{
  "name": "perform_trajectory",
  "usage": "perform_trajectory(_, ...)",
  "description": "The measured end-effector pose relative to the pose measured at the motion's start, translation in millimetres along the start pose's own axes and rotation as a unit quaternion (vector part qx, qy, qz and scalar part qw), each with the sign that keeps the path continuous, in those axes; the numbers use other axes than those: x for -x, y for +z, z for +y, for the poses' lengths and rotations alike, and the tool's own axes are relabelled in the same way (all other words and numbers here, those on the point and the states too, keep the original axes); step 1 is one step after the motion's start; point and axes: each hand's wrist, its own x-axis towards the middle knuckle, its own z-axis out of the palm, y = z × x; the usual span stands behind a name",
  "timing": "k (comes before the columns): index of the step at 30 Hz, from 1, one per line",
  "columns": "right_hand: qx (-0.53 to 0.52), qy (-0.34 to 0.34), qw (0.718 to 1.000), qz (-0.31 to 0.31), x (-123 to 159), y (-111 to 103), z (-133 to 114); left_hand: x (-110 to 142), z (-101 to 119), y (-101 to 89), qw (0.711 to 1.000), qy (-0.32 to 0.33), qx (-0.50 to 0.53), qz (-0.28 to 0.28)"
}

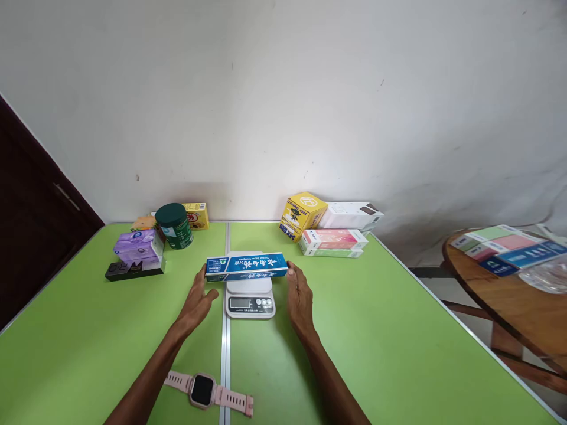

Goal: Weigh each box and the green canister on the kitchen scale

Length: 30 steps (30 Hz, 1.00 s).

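Observation:
A long blue toothpaste box (247,267) lies across the top of a small white kitchen scale (250,295) in the middle of the green table (376,342). My left hand (197,302) touches the box's left end with thumb and fingers apart. At the box's right end my right hand (299,298) rests against it, fingers stretched out. Neither hand wraps round the box. The scale's display and buttons face me, below the box.
A pink smartwatch (208,392) lies near the front edge. At the back left stand purple packs (137,244), a black box (134,270), a green can (174,225) and a yellow box (197,215). At the back right are a yellow carton (302,215) and white and pink boxes (333,241). A round wooden table (509,301) with boxes stands to the right.

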Motion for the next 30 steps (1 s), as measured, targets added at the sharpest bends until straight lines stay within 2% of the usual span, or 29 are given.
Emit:
perform_trajectory(7, 0.005, 0.003, 1.000, 0.002, -4, -6, 16, -16, -29, -48.2, 0.982, -0.036, 0.179, -0.055)
perform_trajectory(11, 0.016, 0.000, 1.000, 0.004, -6, -6, 18, -20, -34, -60.1, 0.958, -0.053, 0.276, -0.055)
perform_trajectory(25, 0.007, 0.034, 0.999, 0.011, -6, -6, 17, -17, -34, -51.8, 0.954, -0.045, 0.293, -0.042)
perform_trajectory(28, -0.017, 0.051, 0.998, 0.013, -4, -7, 15, -15, -32, -40.9, 0.968, -0.034, 0.246, -0.023)
perform_trajectory(30, -0.024, 0.054, 0.998, -0.002, -1, -7, 11, -8, -27, -26.2, 0.982, -0.018, 0.188, -0.006)
